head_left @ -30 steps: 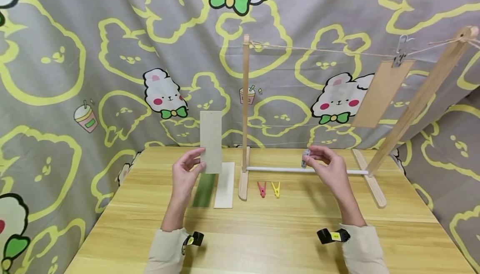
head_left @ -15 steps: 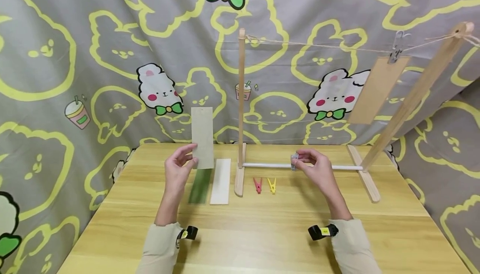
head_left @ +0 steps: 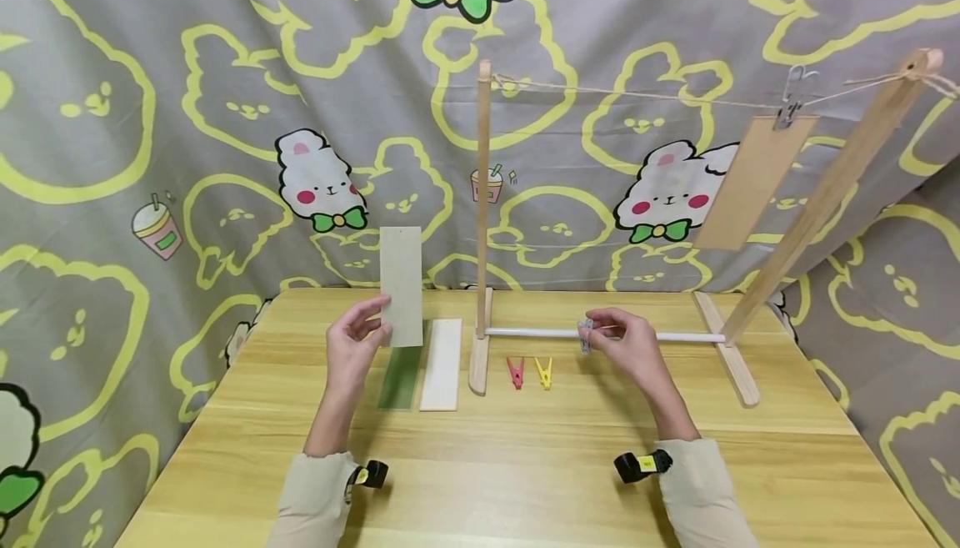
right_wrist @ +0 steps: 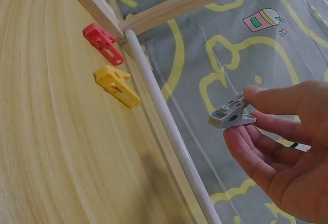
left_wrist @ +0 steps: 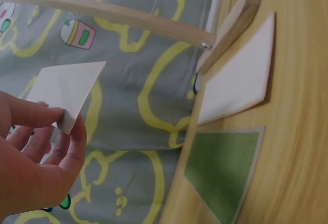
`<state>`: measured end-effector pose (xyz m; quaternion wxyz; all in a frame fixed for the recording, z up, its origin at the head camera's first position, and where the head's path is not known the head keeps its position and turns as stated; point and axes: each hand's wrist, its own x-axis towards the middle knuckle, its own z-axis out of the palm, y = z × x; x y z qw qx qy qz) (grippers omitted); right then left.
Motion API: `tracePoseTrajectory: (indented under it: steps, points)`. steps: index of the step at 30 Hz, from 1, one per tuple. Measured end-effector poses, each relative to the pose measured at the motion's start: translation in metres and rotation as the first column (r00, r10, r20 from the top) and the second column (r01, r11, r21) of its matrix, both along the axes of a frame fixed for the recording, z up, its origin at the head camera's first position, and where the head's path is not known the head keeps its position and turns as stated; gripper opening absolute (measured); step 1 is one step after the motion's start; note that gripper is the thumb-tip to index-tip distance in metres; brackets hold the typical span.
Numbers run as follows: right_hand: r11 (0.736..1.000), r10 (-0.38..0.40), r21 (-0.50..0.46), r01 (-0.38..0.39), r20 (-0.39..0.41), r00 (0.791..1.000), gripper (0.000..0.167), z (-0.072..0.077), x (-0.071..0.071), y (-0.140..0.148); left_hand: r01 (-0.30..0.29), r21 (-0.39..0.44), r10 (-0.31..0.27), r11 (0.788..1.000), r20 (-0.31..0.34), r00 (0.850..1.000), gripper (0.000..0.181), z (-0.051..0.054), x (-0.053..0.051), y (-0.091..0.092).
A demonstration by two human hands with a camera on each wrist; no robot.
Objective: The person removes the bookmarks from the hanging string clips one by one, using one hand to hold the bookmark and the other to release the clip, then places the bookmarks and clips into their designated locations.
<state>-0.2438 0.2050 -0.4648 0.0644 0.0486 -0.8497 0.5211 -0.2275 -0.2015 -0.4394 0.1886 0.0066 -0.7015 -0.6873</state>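
My left hand (head_left: 356, 344) pinches a pale grey-beige card (head_left: 402, 285) by its left edge and holds it upright above the table. In the left wrist view thumb and fingers grip the card (left_wrist: 69, 88) at one edge. My right hand (head_left: 628, 343) holds a small grey clip (head_left: 585, 335) in front of the white rod. The right wrist view shows the grey clip (right_wrist: 233, 112) between thumb and fingertips. A green card (head_left: 401, 381) and a white card (head_left: 442, 364) lie side by side on the table, the green one partly behind the held card.
A wooden stand (head_left: 483, 198) carries a string (head_left: 637, 95) across its top, where a metal clip (head_left: 787, 106) holds a hanging tan card (head_left: 756, 185). A white rod (head_left: 532, 333) joins its feet. Red (head_left: 515, 373) and yellow (head_left: 543, 373) clips lie in front. A patterned curtain stands behind.
My right hand has moved left with the grey clip, from near the rod's middle-right. The held card has shifted slightly left and, lately, a little lower. The whole view has also shifted a little.
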Motion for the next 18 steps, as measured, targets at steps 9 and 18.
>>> tracePoseTrajectory:
  steps: [9,18]
  points:
    - [0.998,0.007,0.061,-0.008,0.011,1.000,0.038,-0.005,-0.002,0.001,-0.005,-0.006,0.005,1.000,0.034,0.999,0.042,-0.005,0.002,-0.007]
    - [0.996,0.033,0.086,-0.037,0.039,0.999,0.037,-0.007,-0.003,0.000,-0.036,-0.030,0.040,0.999,0.110,0.993,0.043,-0.010,0.009,-0.019]
